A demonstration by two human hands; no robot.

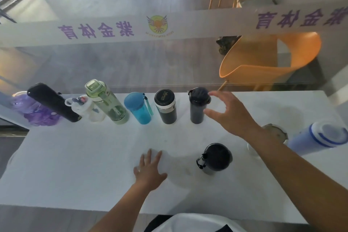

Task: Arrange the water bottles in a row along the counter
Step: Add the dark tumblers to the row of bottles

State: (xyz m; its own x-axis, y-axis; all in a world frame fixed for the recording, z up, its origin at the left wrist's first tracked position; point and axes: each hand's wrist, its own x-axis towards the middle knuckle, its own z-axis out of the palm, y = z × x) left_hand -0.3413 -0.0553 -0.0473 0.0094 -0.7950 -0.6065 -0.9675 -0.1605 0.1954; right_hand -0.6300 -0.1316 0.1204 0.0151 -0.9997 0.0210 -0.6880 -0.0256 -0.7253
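Observation:
Several bottles stand in a row along the far edge of the white counter (pixel 75 165): a purple bottle (pixel 35 113), a tall black bottle (pixel 53 102), a small white bottle (pixel 87 108), a green bottle (pixel 107 102), a blue bottle (pixel 138 108), a black-and-white flask (pixel 166 106) and a dark flask (pixel 197 106). My right hand (pixel 228 114) hovers open just right of the dark flask, not touching it. My left hand (pixel 149 170) lies flat on the counter, fingers spread. A black-lidded bottle (pixel 215 158) stands apart near the middle. A pale blue bottle (pixel 320 137) stands at the right.
A glass pane with a white banner (pixel 169 24) runs behind the counter. Orange chairs (pixel 263 58) stand beyond the glass. Behind my right forearm a small clear cup with a grey lid (pixel 275 132) is partly hidden. The counter's near edge lies close to my body.

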